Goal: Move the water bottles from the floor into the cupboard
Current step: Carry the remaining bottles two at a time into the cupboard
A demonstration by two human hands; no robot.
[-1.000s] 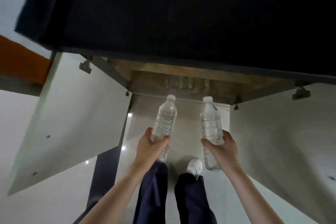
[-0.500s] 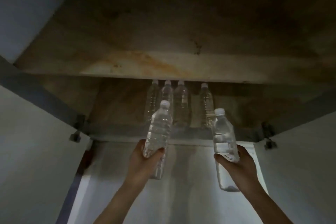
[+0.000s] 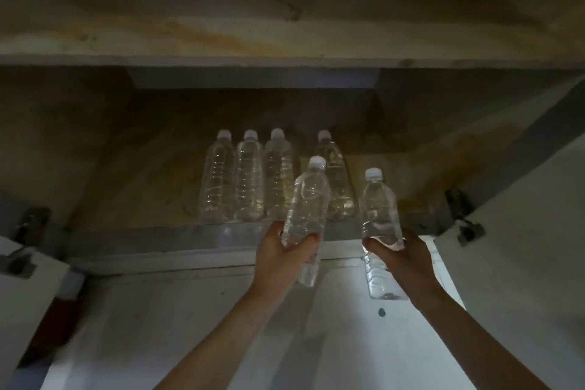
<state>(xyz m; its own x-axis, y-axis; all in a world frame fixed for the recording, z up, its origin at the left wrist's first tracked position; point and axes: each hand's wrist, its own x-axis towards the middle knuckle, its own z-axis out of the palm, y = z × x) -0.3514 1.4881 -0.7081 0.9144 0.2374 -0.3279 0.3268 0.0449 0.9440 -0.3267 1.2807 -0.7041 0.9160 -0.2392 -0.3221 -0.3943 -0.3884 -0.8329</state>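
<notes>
Left hand [image 3: 278, 260] grips the left bottle [image 3: 308, 209], right hand [image 3: 408, 260] the right bottle [image 3: 378, 212], both cap-up just before the cupboard lip [image 3: 158, 241]; the left bottle fronts the gap in the stored row [image 3: 248, 177].

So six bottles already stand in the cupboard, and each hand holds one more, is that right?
Not six: the head view shows four bottles standing in the cupboard. The rest holds: the left hand grips the left bottle, the right hand the right bottle.
</notes>
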